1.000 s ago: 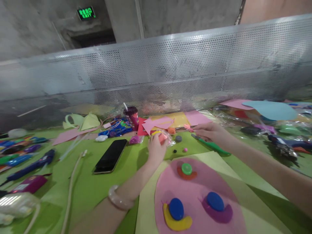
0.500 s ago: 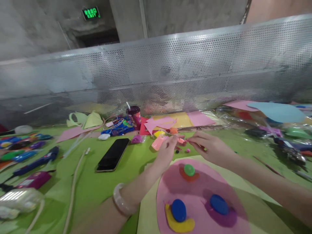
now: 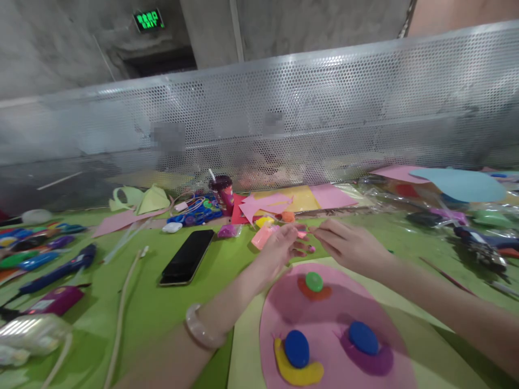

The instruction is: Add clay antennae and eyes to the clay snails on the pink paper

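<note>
Over the far edge of the paper, my left hand [image 3: 278, 248] has its fingers curled around a small bit of pink clay [image 3: 302, 235]. Close by on the right, the fingertips of my right hand [image 3: 351, 243] are pinched together; anything between them is too small to make out. Below both hands lies a pink paper oval [image 3: 324, 310] on a pale yellow sheet [image 3: 245, 346]. It bears a green disc [image 3: 314, 281] over an orange-red curve, and two blue discs [image 3: 297, 348] over a yellow and a purple curve. A tiny pink ball [image 3: 311, 248] sits beside my left fingers.
A black phone [image 3: 187, 258] and a cream cable [image 3: 125, 302] lie on the green table to the left. Behind are clay packets [image 3: 261, 236], a purple cup with a straw [image 3: 222, 194] and coloured paper. A glue gun [image 3: 480, 246] is at right; a perforated metal panel [image 3: 259, 119] stands behind.
My left hand has turned, and its fingers have spread lower, covering a dark ball seen on the table before. My right hand stays nearly in place.
</note>
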{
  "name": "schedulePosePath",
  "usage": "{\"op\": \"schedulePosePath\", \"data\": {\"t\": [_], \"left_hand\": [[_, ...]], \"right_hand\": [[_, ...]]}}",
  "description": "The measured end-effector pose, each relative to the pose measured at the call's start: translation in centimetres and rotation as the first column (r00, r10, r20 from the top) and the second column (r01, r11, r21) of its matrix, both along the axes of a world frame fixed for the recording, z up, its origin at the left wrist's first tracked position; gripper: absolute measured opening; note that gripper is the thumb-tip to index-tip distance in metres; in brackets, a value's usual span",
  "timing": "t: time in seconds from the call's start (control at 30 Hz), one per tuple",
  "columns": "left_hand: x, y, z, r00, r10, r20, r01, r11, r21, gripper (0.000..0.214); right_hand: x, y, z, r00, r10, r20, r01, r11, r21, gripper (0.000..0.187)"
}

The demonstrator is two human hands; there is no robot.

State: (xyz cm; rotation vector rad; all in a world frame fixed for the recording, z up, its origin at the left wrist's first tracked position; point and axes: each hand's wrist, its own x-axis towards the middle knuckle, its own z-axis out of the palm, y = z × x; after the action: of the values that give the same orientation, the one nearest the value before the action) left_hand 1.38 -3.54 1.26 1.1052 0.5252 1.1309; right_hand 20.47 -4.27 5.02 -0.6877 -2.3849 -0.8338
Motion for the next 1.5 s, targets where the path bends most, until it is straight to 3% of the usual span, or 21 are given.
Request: {"op": "schedulePosePath", "data": {"t": [0.13, 0.27, 0.5, 0.7, 0.87, 0.97, 1.13, 1.27, 1.33, 1.4, 1.43, 1.5], "left_hand": [[-0.1, -0.3, 0.2, 0.999, -0.047, -0.003, 0.047, 0.999, 0.011, 0.039], [0.0, -0.2, 0.0, 0.999, -0.009, 0.036, 0.009, 1.0, 0.005, 0.03], [0.1, 0.2, 0.0, 0.999, 0.045, 0.014, -0.044, 0.999, -0.023, 0.027], [0.0, 0.4, 0.0, 0.998, 0.065, 0.016, -0.065, 0.997, -0.044, 0.028], [0.0, 0.2, 0.2, 0.995, 0.094, 0.028, -0.092, 0.995, -0.046, 0.027], [0.0, 0.2, 0.1, 0.997, 0.079, 0.015, -0.078, 0.996, -0.031, 0.028], [0.0, 0.3, 0.0, 0.998, 0.065, 0.01, -0.065, 0.997, -0.034, 0.029], [0.1, 0.3, 0.1, 0.998, 0.064, -0.002, -0.064, 0.998, -0.027, 0.03], [0.1, 0.3, 0.1, 0.997, 0.074, -0.008, -0.074, 0.997, -0.03, 0.031], [0.0, 0.4, 0.1, 0.996, 0.086, -0.017, -0.087, 0.995, -0.042, 0.033], [0.0, 0.5, 0.1, 0.996, 0.093, -0.02, -0.093, 0.995, -0.045, 0.034], [-0.1, 0.6, 0.0, 0.995, 0.098, -0.019, -0.099, 0.994, -0.038, 0.034]], "right_hand": [[-0.1, -0.2, 0.2, 0.998, 0.009, 0.064, -0.014, 0.997, 0.077, 0.028], [0.1, -0.4, 0.3, 0.996, -0.004, 0.092, -0.011, 0.986, 0.169, 0.028], [0.1, -0.2, 0.1, 0.998, 0.015, 0.056, -0.025, 0.984, 0.176, 0.028], [-0.2, -0.1, -0.1, 0.998, 0.049, -0.046, -0.045, 0.995, 0.091, 0.027], [-0.6, -0.3, -0.6, 0.981, 0.034, -0.19, -0.067, 0.983, -0.17, 0.028], [-1.0, -0.6, -0.5, 0.95, -0.005, -0.312, -0.112, 0.928, -0.356, 0.027], [-1.7, -1.0, -0.2, 0.851, -0.234, -0.471, -0.184, 0.706, -0.684, 0.009], [-1.9, -0.7, 0.0, 0.828, -0.237, -0.509, -0.294, 0.589, -0.752, 0.009], [-1.8, -0.4, 0.1, 0.776, -0.256, -0.576, -0.335, 0.606, -0.721, 0.011], [-1.3, 0.3, 0.1, 0.751, -0.335, -0.568, -0.235, 0.669, -0.705, 0.011], [-1.0, 0.6, 0.0, 0.77, -0.392, -0.503, -0.115, 0.691, -0.714, 0.011], [-0.2, 1.5, -0.4, 0.826, -0.505, -0.251, 0.2, 0.679, -0.706, 0.011]]}}
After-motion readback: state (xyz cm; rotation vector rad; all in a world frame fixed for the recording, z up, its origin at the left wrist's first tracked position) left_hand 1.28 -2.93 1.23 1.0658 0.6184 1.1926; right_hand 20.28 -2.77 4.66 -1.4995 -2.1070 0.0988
